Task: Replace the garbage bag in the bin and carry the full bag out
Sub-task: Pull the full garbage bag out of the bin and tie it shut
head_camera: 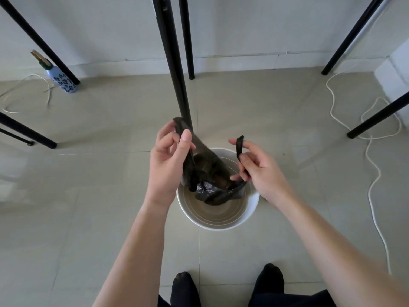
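A round white bin [250, 212] stands on the tiled floor just in front of my feet. A thin black garbage bag [212, 173] hangs over its mouth, with the lower part bunched inside. My left hand [170, 160] pinches one handle strip of the bag between thumb and fingers, up and to the left of the bin. My right hand [259, 167] has the other handle strip looped over its fingers and pinches it above the bin's right rim. The bare inside of the bin shows below the bag.
Black table legs [174, 69] rise right behind the bin, and others stand at the left [28, 134] and right [376, 116]. A blue flowered bottle [62, 79] stands by the back wall. A white cable [374, 165] snakes over the floor at the right. My dark-socked feet [228, 289] are at the bottom.
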Available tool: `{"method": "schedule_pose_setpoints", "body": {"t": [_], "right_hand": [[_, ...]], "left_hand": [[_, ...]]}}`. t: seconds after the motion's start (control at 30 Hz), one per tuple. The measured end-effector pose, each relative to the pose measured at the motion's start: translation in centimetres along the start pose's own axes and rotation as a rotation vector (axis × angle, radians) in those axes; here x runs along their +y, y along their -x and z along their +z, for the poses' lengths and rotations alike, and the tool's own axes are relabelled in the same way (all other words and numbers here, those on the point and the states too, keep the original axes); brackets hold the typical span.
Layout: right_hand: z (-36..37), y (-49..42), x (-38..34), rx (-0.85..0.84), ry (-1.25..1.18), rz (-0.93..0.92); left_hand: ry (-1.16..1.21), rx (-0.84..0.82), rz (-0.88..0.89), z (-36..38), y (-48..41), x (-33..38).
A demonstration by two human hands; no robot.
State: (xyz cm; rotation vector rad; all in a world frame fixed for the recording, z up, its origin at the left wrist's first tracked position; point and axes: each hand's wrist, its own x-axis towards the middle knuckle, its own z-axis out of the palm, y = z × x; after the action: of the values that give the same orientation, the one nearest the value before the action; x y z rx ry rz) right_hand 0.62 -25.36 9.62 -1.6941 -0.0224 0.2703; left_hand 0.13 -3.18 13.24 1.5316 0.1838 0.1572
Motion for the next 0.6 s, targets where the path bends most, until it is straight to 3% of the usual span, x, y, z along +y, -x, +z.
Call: {"method": "schedule_pose_setpoints", "body": {"t": [0.17, 0.33, 0.43, 0.6], "right_hand": [[-0.4, -0.1, 0.4, 0.022, 0.000, 0.128], [-0.8, -0.1, 0.6, 0.017, -0.071, 0.214], [-0.7, -0.4, 0.8, -0.005, -0.137, 0.290], [0.3, -0.5, 2.1, -0.014, 0.172, 0.329]], "left_hand": [[0.385, 0.171, -0.049, -2.4, -1.7, -1.0], [0.618, -0.003, -0.145, -4.1, -1.9, -1.4], [0.425, -0.204, -0.291, -2.4, -1.3, -2.0], [0.034, -0.571, -0.562, 1.3, 0.4, -3.9]]}}
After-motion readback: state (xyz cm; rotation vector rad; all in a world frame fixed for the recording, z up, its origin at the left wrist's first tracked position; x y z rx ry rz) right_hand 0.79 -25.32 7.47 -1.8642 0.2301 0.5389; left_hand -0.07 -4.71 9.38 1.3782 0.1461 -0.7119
